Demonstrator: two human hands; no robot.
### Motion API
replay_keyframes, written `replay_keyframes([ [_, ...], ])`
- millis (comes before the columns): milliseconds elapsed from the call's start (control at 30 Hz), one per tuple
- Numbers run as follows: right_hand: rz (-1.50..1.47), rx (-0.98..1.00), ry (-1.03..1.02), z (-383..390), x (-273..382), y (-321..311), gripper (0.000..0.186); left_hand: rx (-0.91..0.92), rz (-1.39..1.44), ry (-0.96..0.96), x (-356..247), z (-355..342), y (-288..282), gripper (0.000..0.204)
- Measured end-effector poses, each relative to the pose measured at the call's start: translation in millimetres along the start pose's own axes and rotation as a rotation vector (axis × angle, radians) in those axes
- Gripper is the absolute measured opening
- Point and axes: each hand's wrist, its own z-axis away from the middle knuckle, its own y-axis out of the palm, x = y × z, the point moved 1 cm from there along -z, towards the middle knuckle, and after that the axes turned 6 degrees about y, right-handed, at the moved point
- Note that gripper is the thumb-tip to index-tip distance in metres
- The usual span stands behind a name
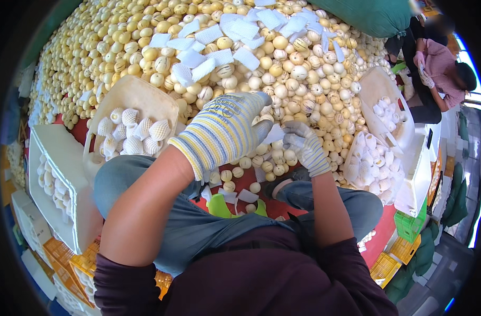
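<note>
My left hand [226,129], in a yellow-and-blue striped knit glove, is raised over a big heap of pale yellow round fruit [282,73], its fingers curled toward a white foam net sleeve [274,134]. My right hand [306,149], in the same kind of glove, grips the other side of that sleeve just above the pile's near edge. Whether a fruit is inside the sleeve is hidden. More loose white foam sleeves [224,39] lie scattered on top of the heap.
A cream basket [140,95] at the left holds several netted fruit. A white foam box [67,174] stands at far left, a bag of foam sleeves [372,168] at right. Another person [440,73] sits at the upper right. Green and orange crates [403,237] sit lower right.
</note>
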Motion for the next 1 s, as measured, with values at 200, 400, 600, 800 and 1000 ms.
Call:
replay_keyframes([
  [200, -0.252, 0.025, -0.296, 42, 67, 28, 0.046, 0.003, 0.168, -0.141, 0, -10, 13, 0.033],
  [400, -0.257, 0.079, -0.328, 68, 61, 60, 0.041, -0.167, 0.254, -0.064, -10, -17, 31, 0.041],
  [600, 0.083, -0.094, -0.313, 76, 48, 83, 0.027, -0.136, 0.341, -0.023, -16, -14, 23, 0.047],
  [800, 0.010, -0.004, -0.263, 69, 43, 91, 0.025, 0.133, 0.777, -0.031, -25, -10, 7, 0.060],
  [1000, 0.252, 0.033, -0.335, 45, 31, 90, 0.028, 0.245, 0.559, -0.033, -15, -18, 11, 0.052],
])
